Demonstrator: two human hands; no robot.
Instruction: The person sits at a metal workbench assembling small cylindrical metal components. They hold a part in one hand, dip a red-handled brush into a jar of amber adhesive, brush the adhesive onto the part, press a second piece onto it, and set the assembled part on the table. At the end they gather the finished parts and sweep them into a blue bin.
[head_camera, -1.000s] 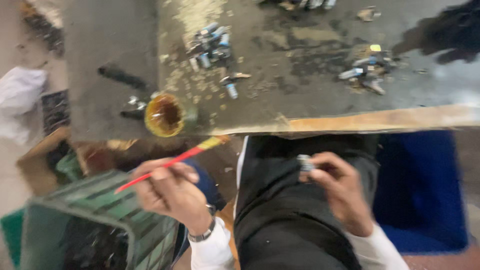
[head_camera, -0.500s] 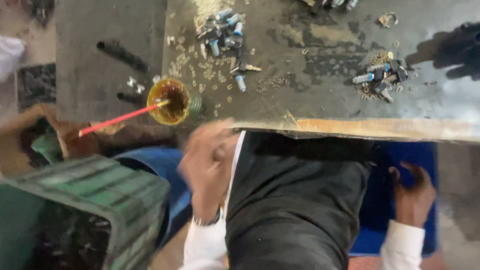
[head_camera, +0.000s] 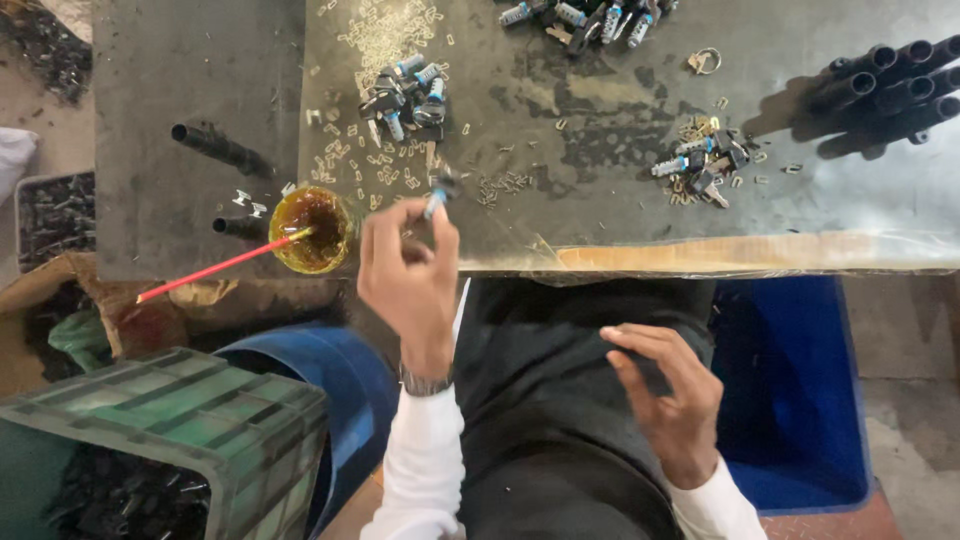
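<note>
**Left hand lifts a small metal part over the bench edge**

The left hand (head_camera: 408, 275) is raised at centre-left of the frame, its fingertips pinched shut around a small metal part (head_camera: 437, 196) with a bluish tip. The part is blurred, so its exact shape cannot be told. It sits just above the near edge of the dark worktable (head_camera: 600, 150), close below a heap of similar parts (head_camera: 405, 95) in the upper middle. Small pale metal clips (head_camera: 385, 30) are scattered around that heap.

The right hand (head_camera: 665, 395) hangs lower, at centre-right, over the person's dark lap. Its fingers are loosely spread and half curled, and it seems to hold nothing.

Left of the raised hand, an amber cup (head_camera: 311, 230) of brownish liquid stands at the table's edge, with a red stick (head_camera: 215, 270) leaning out of it toward the lower left. Another small pile of parts (head_camera: 700, 165) lies right of centre, and a bundle of black tubes (head_camera: 885, 95) fills the upper right. A green crate (head_camera: 170, 420) occupies the lower left and a blue bin (head_camera: 790, 390) the lower right.
</note>
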